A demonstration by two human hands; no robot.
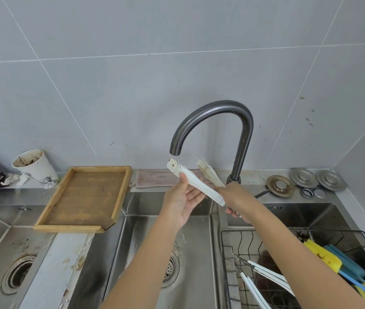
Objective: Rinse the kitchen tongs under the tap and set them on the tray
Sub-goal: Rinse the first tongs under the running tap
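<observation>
White tongs [199, 184] in right hand's [237, 199] grip

arms: bare, no sleeves | hands [182, 202]: bare, ungloved

Both bare forearms reach forward and up from the lower edge of the view, converging over the middle basin of the sink. The left hand [182, 202] is held palm up, its fingers straight and spread, fingertips touching the white tongs [196, 182] from below. The right hand [236, 200] is knuckles up, fingers curled around the handle end of the tongs.
</observation>
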